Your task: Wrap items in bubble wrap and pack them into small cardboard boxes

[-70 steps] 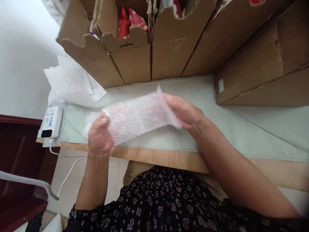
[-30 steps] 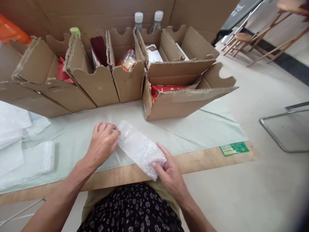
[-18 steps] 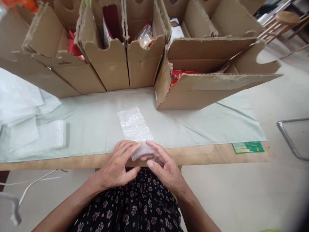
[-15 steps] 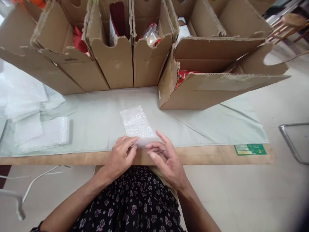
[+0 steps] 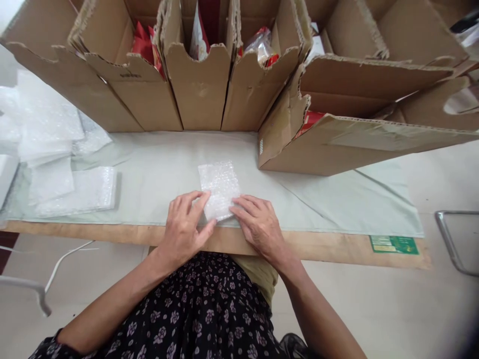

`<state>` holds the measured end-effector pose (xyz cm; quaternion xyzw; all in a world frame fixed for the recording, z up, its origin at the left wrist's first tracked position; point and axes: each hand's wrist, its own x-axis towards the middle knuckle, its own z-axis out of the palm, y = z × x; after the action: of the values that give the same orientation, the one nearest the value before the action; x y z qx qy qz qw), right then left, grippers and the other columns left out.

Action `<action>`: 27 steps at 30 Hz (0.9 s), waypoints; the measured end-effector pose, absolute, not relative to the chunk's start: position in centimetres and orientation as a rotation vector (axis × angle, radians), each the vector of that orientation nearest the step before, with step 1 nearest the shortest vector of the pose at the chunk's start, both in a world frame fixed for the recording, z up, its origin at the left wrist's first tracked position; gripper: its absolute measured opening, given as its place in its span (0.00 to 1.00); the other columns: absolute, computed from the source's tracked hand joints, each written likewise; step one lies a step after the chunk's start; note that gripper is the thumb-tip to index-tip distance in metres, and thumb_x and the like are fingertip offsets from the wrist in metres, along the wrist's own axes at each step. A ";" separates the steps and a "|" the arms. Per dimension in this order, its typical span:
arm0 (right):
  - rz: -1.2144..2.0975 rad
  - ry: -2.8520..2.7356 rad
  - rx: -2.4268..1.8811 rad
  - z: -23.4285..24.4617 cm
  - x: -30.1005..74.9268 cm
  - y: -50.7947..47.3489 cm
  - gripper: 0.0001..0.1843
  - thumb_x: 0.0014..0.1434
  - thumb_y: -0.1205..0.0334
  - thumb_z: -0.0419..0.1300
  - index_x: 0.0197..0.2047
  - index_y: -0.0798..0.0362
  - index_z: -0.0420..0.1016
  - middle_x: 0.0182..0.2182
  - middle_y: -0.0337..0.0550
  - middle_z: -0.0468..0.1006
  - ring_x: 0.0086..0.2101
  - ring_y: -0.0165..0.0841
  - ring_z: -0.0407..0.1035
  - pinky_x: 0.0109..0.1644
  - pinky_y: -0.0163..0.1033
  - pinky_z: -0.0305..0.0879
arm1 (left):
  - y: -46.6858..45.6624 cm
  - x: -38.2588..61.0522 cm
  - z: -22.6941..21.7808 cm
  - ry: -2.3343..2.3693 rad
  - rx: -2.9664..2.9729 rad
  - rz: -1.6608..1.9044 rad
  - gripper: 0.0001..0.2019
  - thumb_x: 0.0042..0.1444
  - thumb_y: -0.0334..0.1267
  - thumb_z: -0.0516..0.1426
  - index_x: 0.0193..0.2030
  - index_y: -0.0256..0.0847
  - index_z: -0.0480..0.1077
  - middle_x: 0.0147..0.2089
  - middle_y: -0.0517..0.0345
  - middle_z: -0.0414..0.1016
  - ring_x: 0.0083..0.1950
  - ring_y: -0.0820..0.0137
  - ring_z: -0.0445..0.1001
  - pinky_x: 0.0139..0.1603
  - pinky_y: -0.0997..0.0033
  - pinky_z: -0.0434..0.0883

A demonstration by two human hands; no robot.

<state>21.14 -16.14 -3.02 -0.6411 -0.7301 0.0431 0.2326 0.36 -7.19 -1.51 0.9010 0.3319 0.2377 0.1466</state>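
A small rectangle of bubble wrap (image 5: 220, 187) lies flat on the pale green cloth, close to the table's front edge. At its left side, my left hand (image 5: 185, 222) rests with the fingers spread, the index fingertip and thumb touching the wrap. From the right, my right hand (image 5: 258, 224) lays its stretched fingertips on the opposite edge; the thumb of that hand is hidden. Neither hand grips the wrap.
Several tall cardboard bins (image 5: 202, 94) line the back, some holding red packets. One wide bin (image 5: 318, 152) juts forward at the right. White bubble wrap pieces (image 5: 48, 124) are piled at the left, beside a neat stack (image 5: 90, 192). A green label (image 5: 394, 244) marks the front edge.
The near end of the bubble wrap, raised between my fingers before, now lies flat, and the piece looks shorter. Both hands have moved slightly forward and flattened beside it. The camera view has shifted.
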 end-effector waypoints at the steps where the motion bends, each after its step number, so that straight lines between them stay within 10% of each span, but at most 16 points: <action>1: 0.144 -1.998 -1.761 -2.7 21.1 -16.2 0.18 0.68 0.74 0.54 0.50 0.48 0.82 0.51 0.47 0.85 0.52 0.43 0.76 0.52 0.50 0.70 | -7.4 0.1 -1.3 0.883 2.603 0.691 0.23 0.65 0.37 0.61 0.66 0.40 0.67 0.59 0.41 0.76 0.58 0.52 0.74 0.56 0.50 0.71; 9: 0.154 -1.763 -1.744 -2.0 21.0 -16.1 0.12 0.72 0.62 0.57 0.54 0.50 0.79 0.44 0.48 0.85 0.43 0.40 0.77 0.48 0.47 0.70 | -6.3 0.9 -2.5 0.887 2.405 0.654 0.09 0.66 0.30 0.57 0.49 0.39 0.77 0.37 0.55 0.83 0.37 0.64 0.77 0.42 0.60 0.71; 20: 0.128 -1.791 -1.809 -3.1 20.8 -16.4 0.11 0.72 0.63 0.58 0.51 0.47 0.81 0.44 0.45 0.86 0.48 0.42 0.77 0.53 0.51 0.67 | -5.6 1.2 -2.3 0.762 2.558 0.678 0.12 0.68 0.37 0.59 0.56 0.40 0.75 0.57 0.44 0.78 0.58 0.54 0.75 0.58 0.51 0.71; 27: 0.071 -1.728 -1.866 -3.3 20.9 -16.8 0.17 0.70 0.58 0.60 0.60 0.49 0.76 0.57 0.52 0.80 0.55 0.47 0.72 0.56 0.53 0.66 | -4.1 2.7 -3.0 0.814 2.557 0.531 0.11 0.69 0.34 0.55 0.53 0.40 0.76 0.44 0.49 0.81 0.48 0.57 0.75 0.52 0.53 0.72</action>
<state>20.89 -16.76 -3.25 -0.7008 -0.6492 0.0266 0.2943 2.67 -4.10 -3.04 0.9156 0.2916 0.1900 0.2015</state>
